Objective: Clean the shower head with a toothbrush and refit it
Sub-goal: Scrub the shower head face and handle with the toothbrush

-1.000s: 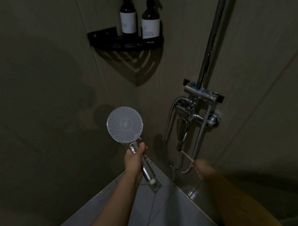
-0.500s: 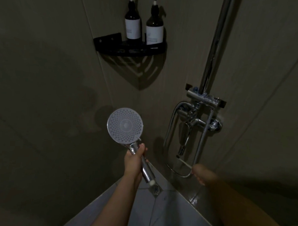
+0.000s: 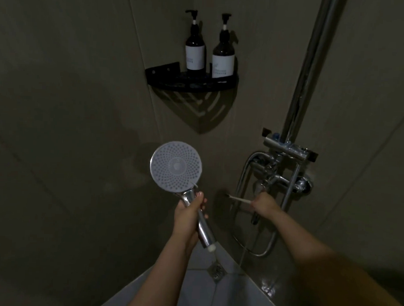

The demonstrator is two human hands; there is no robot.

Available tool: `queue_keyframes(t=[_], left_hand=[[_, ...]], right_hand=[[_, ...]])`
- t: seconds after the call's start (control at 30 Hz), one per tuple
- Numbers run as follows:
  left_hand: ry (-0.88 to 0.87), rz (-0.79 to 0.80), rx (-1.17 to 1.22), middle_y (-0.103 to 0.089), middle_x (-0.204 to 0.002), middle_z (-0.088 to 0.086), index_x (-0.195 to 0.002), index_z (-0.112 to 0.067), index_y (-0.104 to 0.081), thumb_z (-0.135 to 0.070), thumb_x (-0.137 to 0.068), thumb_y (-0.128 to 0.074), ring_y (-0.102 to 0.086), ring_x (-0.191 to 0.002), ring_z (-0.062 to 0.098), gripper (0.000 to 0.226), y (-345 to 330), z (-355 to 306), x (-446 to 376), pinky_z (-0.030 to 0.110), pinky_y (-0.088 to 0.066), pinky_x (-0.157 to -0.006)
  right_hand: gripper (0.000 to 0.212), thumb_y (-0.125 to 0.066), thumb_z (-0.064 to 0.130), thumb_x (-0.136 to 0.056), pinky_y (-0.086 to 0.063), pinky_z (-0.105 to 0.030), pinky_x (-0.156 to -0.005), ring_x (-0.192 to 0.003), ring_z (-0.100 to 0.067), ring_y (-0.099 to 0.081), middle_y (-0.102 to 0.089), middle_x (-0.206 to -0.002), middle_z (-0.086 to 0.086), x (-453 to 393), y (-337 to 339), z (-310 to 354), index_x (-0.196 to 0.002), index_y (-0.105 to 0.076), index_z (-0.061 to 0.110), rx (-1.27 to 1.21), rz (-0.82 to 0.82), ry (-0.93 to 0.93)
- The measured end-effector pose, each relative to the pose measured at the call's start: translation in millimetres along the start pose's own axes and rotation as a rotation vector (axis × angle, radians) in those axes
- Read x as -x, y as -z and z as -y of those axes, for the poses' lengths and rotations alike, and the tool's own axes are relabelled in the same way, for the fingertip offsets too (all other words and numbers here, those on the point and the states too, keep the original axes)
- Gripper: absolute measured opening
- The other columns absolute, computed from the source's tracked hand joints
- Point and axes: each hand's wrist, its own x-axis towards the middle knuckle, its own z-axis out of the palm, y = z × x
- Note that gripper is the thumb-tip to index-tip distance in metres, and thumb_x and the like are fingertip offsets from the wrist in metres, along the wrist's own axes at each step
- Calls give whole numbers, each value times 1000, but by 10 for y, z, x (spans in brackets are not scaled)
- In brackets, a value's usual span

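My left hand [image 3: 187, 217] grips the chrome handle of the detached shower head [image 3: 175, 166]. Its round grey nozzle face points toward me, upright, left of the middle. My right hand [image 3: 264, 204] holds a thin white toothbrush [image 3: 238, 199] by its handle. The dark brush end points left, toward the wall. The toothbrush is apart from the shower head, about a hand's width to its right. The hose end of the handle is bare, with no hose on it.
A chrome mixer tap [image 3: 280, 176] with a vertical riser pipe [image 3: 311, 65] is on the right wall. A metal hose [image 3: 241, 190] loops below it. A black corner shelf [image 3: 192, 83] carries two dark pump bottles [image 3: 195, 52]. A floor drain [image 3: 216, 269] lies below.
My right hand rose from low beside the hose loop and swung the toothbrush left, toward the shower head. The left hand kept the shower head steady.
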Motion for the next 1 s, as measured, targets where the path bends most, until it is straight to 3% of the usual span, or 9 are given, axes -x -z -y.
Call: queue_keyframes(t=[0.07, 0.13, 0.2, 0.33, 0.47, 0.67, 0.8, 0.93, 1.0], left_hand=[[-24, 27, 1, -57, -69, 2, -87, -13, -55, -11, -88, -60, -50, -51, 7, 6, 6, -107, 11, 20, -42, -44], [-44, 56, 22, -54, -66, 2, -85, -13, -54, -10, -89, -59, -49, -49, 7, 7, 18, -224, 23, 19, -41, -42], [-39, 82, 54, -52, -61, 1, -82, -13, -52, -11, -89, -58, -48, -45, 6, 10, 12, -315, 37, 19, -41, -41], [-39, 107, 163, -49, -52, -3, -81, -14, -48, -10, -90, -56, -46, -39, 5, 13, -6, -454, 38, 17, -38, -38], [-66, 205, 203, -43, -51, -3, -75, -15, -45, -9, -90, -54, -40, -37, 6, 18, -11, -612, 32, 17, -35, -37], [-72, 266, -42, -41, -53, 1, -75, -13, -46, -7, -88, -59, -38, -35, 8, 18, -67, -765, 190, 18, -34, -36], [-119, 238, -170, -40, -43, 0, -71, -12, -45, -3, -85, -61, -36, -30, 9, 23, -157, -762, 251, 16, -32, -33], [-150, 232, -226, -38, -39, -1, -68, -11, -42, -1, -85, -61, -34, -27, 9, 27, -239, -758, 312, 15, -30, -32], [-151, 225, -250, -38, -39, 0, -67, -11, -41, 0, -84, -62, -33, -26, 9, 29, -255, -756, 357, 15, -29, -32]], right_hand=[[29, -42, 10, -95, -51, -26, -80, -100, -27, -67, -68, -105, -22, -13, -45, 14, -105, -65, -5, 19, 41, -3], [28, -35, 6, -98, -50, -17, -47, -53, -15, -69, -68, -68, -16, 42, -79, 119, -83, -59, 0, -259, 91, -13], [25, -30, 5, -98, -38, -11, -36, -34, -7, -59, -62, -66, -9, 111, -81, 241, -79, -46, 11, -497, 116, -7], [29, -45, -5, -92, -40, -17, -39, -36, -8, -58, -63, -73, -11, 329, 36, 543, -76, -35, 16, -555, 141, 286], [18, -46, 2, -93, -32, -12, -37, -37, 0, -43, -49, -62, -4, 717, 374, 848, -84, -45, 17, -565, 51, 469], [28, -46, 17, -96, -41, -26, -59, -57, -13, -49, -53, -62, 3, 1216, 878, 1160, -69, -53, 22, -335, -205, 648], [30, -47, 11, -94, -47, -26, -62, -58, -11, -55, -66, -72, 3, 1519, 1000, 1330, -83, -58, 37, -160, -153, 713], [19, -44, 19, -93, -33, -24, -53, -67, -14, -50, -56, -75, 2, 1718, 1009, 1448, -76, -50, 25, 258, -311, 654], [23, -42, 25, -95, -30, -24, -50, -65, -15, -48, -51, -70, 3, 1757, 1021, 1450, -73, -47, 23, 273, -347, 647]])
